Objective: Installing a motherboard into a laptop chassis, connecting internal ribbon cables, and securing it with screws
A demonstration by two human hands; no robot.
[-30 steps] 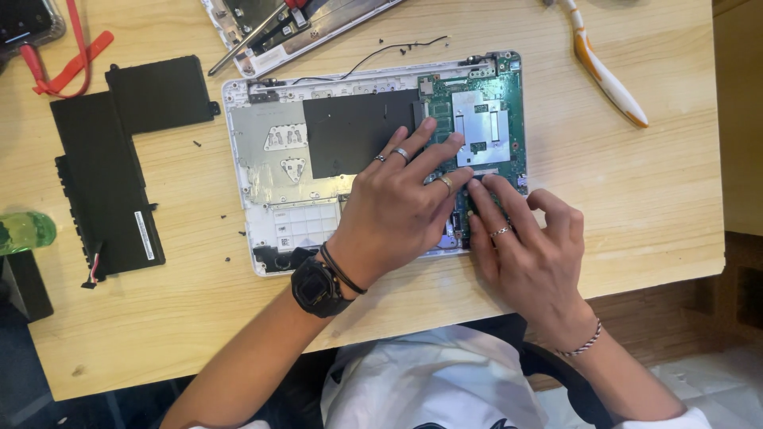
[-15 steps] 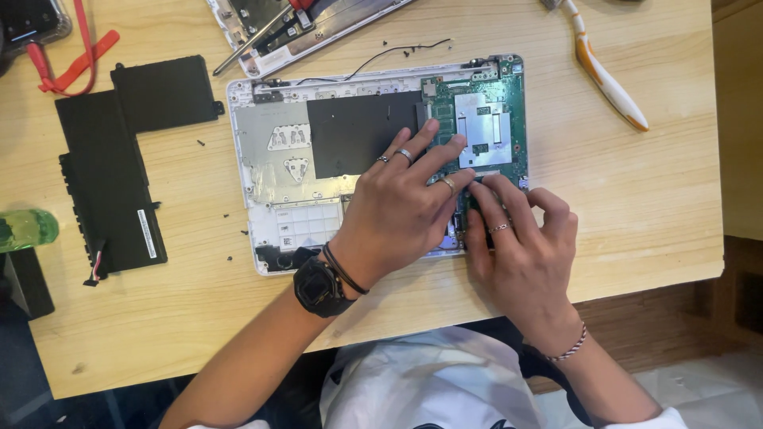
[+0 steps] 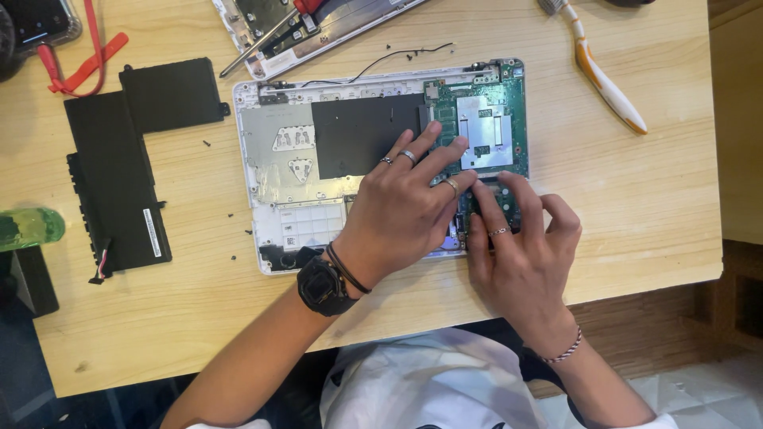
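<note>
Two hands, left hand (image 3: 401,210) and right hand (image 3: 517,254), press flat with spread fingers on the green circuit board (image 3: 485,127) in the open laptop (image 3: 302,159) at frame centre; we judge the board thin, stiff and fragile, best held by its edges.

A narrow white label (image 3: 151,232) sits near the lower edge of the black battery (image 3: 119,175) on the bench (image 3: 652,183). A dark phone screen (image 3: 36,20) lies at the top left corner.

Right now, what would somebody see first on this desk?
First, an opened white laptop in the middle of the wooden desk, its green circuit board showing. The left hand and right hand both press on the board's lower part. A flat black battery lies to the left.
</note>
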